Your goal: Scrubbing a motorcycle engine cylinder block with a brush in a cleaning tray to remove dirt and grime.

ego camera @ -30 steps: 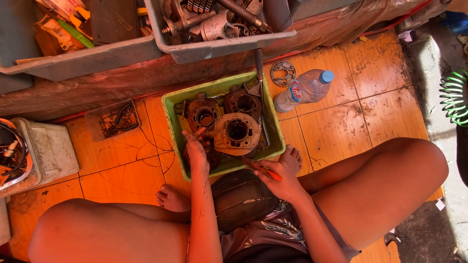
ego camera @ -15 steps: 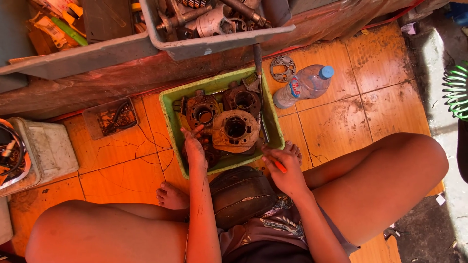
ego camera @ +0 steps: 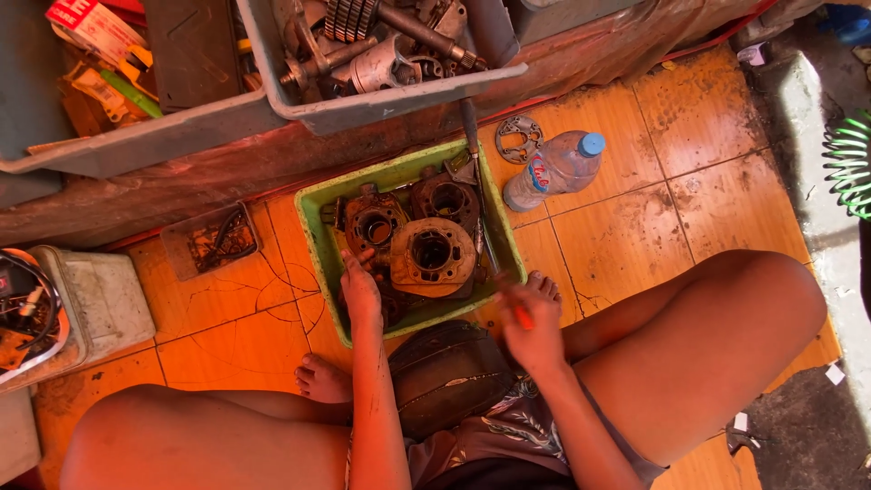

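Note:
I sit cross-legged on an orange tiled floor behind a green plastic tray [ego camera: 319, 238] filled with greasy round engine parts [ego camera: 432, 255]. My left hand [ego camera: 360, 290] reaches into the tray and touches the parts near its front left, fingers resting on the metal. My right hand [ego camera: 530, 324] hovers just outside the tray's front right corner, closed around a small orange-handled tool [ego camera: 523, 317] whose tip is blurred. A dark worn round object [ego camera: 446, 372] lies in my lap between both forearms.
A clear plastic bottle with a blue cap [ego camera: 557, 168] lies right of the tray beside a flat metal gasket [ego camera: 518, 138]. Grey bins of metal parts [ego camera: 381, 54] sit on a ledge behind. A white box [ego camera: 91, 299] stands left; a small dark tray [ego camera: 213, 240] lies nearby.
My right hand with the orange tool has drawn back from the tray's front edge toward my knee. My left hand stays on the parts inside the tray.

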